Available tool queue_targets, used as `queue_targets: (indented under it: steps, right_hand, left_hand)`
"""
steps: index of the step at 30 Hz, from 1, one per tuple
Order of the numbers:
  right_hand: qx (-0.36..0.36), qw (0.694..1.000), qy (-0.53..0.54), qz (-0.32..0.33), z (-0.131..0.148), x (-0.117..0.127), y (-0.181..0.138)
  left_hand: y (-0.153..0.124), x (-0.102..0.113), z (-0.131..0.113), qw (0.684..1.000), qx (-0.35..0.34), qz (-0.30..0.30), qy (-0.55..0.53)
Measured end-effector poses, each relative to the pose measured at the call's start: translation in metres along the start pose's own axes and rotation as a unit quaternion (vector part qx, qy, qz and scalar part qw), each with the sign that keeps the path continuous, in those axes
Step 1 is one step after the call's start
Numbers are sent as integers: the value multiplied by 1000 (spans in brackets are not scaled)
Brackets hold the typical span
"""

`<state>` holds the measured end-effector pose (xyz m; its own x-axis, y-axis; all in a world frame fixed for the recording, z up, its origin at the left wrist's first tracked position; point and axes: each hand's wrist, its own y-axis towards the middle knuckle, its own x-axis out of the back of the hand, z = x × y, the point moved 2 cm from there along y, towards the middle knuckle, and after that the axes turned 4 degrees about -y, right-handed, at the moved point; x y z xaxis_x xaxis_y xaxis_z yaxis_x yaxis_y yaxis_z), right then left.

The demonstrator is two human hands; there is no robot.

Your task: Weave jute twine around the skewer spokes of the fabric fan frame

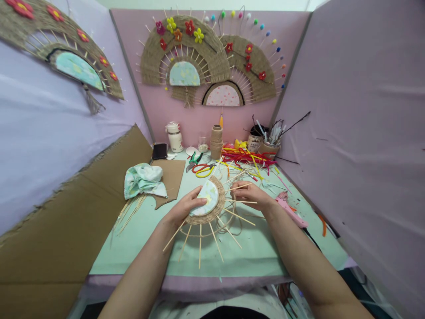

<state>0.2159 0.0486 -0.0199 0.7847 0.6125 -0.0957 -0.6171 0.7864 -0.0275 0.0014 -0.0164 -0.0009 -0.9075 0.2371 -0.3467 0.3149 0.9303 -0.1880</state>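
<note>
My left hand (186,206) grips a small half-round fan piece (209,198), its thumb on the pale green floral cloth and its other fingers mostly hidden behind. A band of woven twine borders the cloth, and thin wooden sticks (200,248) fan out from it. At the right side of the fan, my right hand (247,192) has its fingers pinched around twine (234,208) by the stick ends. The strand loops loosely across the sticks, with slack below on the green table. The fan is held tilted above the tabletop.
Crumpled floral cloth (142,179) lies on sticks at left, near cardboard (172,175). Behind are pruners (194,161), scissors (204,170), a twine cone (216,141) and red pipe cleaners (245,156). A pink glue gun (292,212) lies right. Finished fans (186,48) hang on the walls.
</note>
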Motion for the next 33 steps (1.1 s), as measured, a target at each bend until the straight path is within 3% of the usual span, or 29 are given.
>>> queue_targets:
  steps: [14,21,25,28,30,33]
  right_hand:
    - [42,996,-23,-76,-4,10,6]
    - [26,984,-58,-168,-10,13,13]
    - [31,965,-80,-249,-13,21,17]
    - [51,946,-117,-298,-9,26,16]
    - [66,936,-157,-307,-4,25,13]
    - [71,935,-230,-260,3,16,9]
  left_hand:
    - [0,6,4,1000,-12,18,9]
    - [4,5,0,998,0,-60,-32]
    - [12,11,3,990,-8,-132,-54]
    - [14,13,5,988,-27,-149,-40]
    - [14,12,7,988,-38,-146,-15]
    - [14,9,9,989,-47,-137,20]
